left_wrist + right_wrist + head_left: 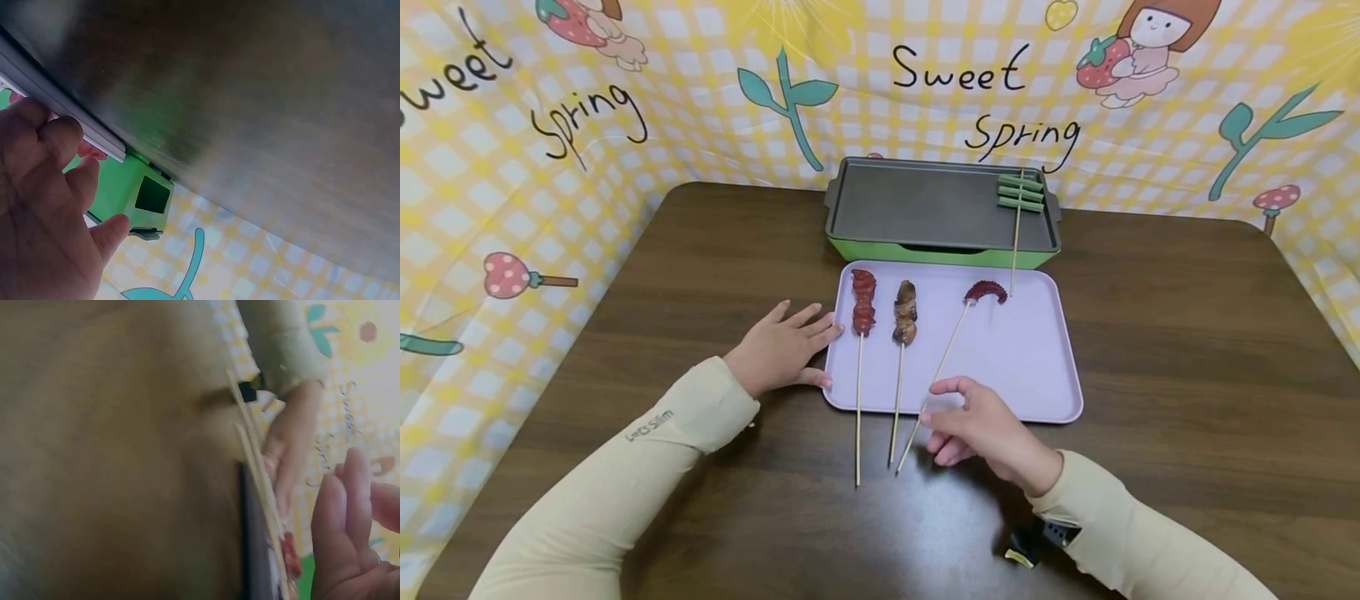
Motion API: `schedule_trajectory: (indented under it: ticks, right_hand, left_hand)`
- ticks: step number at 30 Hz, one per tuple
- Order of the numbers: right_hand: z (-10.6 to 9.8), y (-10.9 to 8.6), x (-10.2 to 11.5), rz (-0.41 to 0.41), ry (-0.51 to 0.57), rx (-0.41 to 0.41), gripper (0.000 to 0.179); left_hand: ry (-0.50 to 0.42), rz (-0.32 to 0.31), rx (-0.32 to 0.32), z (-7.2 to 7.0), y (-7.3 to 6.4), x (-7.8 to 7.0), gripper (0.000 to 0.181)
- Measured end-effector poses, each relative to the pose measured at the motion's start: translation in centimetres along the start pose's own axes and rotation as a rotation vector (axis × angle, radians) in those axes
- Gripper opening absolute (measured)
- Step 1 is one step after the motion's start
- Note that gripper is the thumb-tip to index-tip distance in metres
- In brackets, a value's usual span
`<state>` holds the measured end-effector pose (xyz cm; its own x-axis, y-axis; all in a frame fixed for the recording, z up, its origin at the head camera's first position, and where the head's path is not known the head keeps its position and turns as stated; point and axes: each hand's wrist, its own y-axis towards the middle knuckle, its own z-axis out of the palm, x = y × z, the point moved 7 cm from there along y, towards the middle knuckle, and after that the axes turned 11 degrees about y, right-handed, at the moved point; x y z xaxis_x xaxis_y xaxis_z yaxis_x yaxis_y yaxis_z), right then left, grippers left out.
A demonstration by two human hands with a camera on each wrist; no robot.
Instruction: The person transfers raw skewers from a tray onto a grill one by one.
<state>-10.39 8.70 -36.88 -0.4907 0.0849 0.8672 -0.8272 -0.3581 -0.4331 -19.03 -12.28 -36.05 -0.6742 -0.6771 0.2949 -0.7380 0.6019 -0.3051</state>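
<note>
My left hand point(786, 346) lies with spread fingers at the left edge of a lilac tray point(1015, 367); its fingertips and thumb touch the rim. My right hand point(981, 425) is over the tray's front edge, index finger and thumb apart, their tips right at the stick of a skewer with a curled dark-red tentacle piece point(985, 290). To its left on the tray lie a skewer of brown mushroom-like pieces point(906, 312) and one of red meat-like pieces point(863, 302). In the right wrist view, two sticks point(256, 456) pass beside my right fingers point(331, 515).
Behind the tray stands a green grill point(865, 250) with a dark grey plate point(917, 204). A skewer of green bean-like pieces point(1021, 193) lies on its right side, stick reaching over the tray. A yellow checked cloth point(692, 108) hangs behind the wooden table point(1187, 333).
</note>
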Motion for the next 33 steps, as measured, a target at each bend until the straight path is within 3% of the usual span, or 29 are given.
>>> schedule_trajectory:
  ticks: [9, 20, 33]
  right_hand:
    - [1.0, -0.2, -2.2, 0.097, -0.067, 0.076, 0.014]
    - [1.3, -0.3, -3.5, 0.188, -0.160, 0.146, 0.029]
    - [1.8, 0.4, -4.2, 0.185, -0.178, 0.107, 0.028]
  left_hand:
    - [0.007, 0.003, 0.006, 0.0, 0.2, -0.1, 0.080]
    - [0.017, 0.000, 0.015, -0.1, 0.2, -0.1, 0.080]
    - [0.003, 0.000, 0.028, -0.3, 0.2, -0.1, 0.079]
